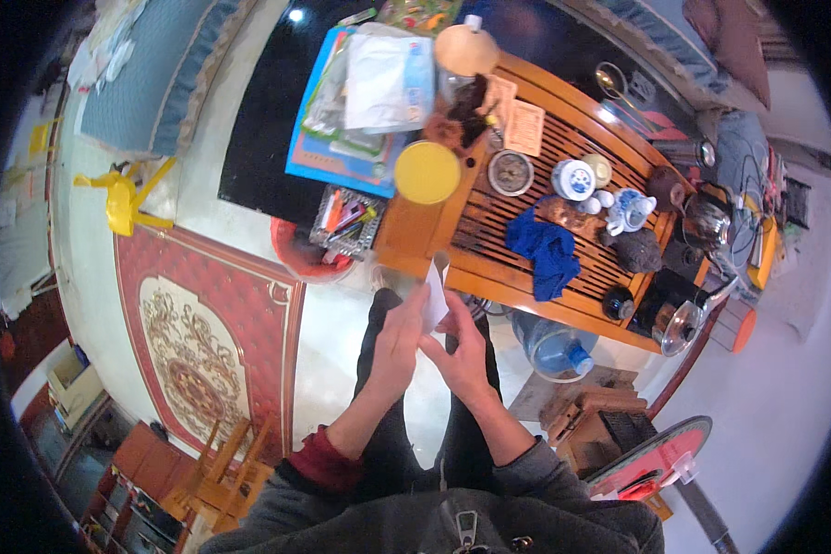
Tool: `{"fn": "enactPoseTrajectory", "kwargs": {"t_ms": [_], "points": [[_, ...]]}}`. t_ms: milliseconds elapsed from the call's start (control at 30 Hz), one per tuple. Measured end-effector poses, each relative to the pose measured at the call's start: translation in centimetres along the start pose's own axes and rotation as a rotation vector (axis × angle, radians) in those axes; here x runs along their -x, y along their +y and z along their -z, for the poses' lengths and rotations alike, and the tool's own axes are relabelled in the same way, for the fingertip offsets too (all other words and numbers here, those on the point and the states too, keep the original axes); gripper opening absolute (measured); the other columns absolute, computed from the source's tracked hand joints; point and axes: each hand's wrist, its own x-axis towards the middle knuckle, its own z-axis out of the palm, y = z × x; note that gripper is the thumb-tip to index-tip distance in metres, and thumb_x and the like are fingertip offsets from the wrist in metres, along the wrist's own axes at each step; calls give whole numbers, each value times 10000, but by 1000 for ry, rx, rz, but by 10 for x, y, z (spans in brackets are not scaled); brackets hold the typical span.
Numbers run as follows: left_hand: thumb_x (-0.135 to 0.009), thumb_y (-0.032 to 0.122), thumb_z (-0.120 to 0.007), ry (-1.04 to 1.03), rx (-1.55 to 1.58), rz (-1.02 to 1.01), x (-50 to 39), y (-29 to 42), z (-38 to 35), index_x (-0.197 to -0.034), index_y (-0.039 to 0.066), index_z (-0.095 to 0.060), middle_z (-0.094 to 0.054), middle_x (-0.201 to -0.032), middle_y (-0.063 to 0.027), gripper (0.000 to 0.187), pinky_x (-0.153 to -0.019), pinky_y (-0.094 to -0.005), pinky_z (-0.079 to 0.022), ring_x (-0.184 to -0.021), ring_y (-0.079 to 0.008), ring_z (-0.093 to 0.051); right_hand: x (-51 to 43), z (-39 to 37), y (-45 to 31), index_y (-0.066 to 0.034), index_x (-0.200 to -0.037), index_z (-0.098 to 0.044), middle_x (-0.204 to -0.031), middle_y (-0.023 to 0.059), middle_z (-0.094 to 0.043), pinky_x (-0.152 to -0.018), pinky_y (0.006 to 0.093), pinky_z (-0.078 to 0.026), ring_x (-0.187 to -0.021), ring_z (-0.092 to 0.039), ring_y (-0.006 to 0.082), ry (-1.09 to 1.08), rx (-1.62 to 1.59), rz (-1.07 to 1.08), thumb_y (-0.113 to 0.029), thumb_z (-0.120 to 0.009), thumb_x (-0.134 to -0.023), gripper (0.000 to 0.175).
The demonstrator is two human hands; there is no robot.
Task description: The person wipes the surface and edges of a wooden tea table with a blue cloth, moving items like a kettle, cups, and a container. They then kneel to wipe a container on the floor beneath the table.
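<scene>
A piece of white paper, apparently folded, stands tilted between my hands above the near edge of the wooden tea tray table. My left hand lies along its left side, with the fingers pressed to it. On the right, my right hand pinches the lower right part of the paper with bent fingers. The paper's far end has a greyish-brown patch. Beyond the hands, a round yellow lid and a blue cloth lie on the table.
A wire basket of pens sits to the left, above a red bin. Teaware, including a blue-and-white teapot, an ash-filled bowl and a kettle, stands on the slats. Below the table's edge is a large water bottle.
</scene>
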Motion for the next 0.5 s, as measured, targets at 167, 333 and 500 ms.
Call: {"fn": "enactPoseTrajectory", "kwargs": {"t_ms": [167,333,500], "points": [[-912,99,-662,144,80,215,12,-25,61,-1313,-31,-545,-637,-1218,-132,438,-901,-309,-506,-1060,-183,-627,4,-42,23,10,-1358,-497,-1167,65,-634,-945,304,-478,-1075,-602,143,-189,-84,-300,-58,-694,-895,507],[-841,95,-753,183,278,481,28,-59,128,-981,2,-664,-671,-869,-28,190,-707,-258,-488,-765,-99,-604,-6,-78,47,6,-1359,-493,-1261,88,-611,-989,325,-457,-1116,-601,161,-344,-313,-388,-21,-629,-923,457],[-842,120,-762,488,203,464,8,-136,186,-841,50,-663,-633,-772,4,121,-653,-244,-443,-690,-77,-562,-14,-90,68,-56,-1384,-485,-1269,104,-608,-946,326,-473,-1083,-622,187,-321,-188,-451,-60,-645,-920,491]]}}
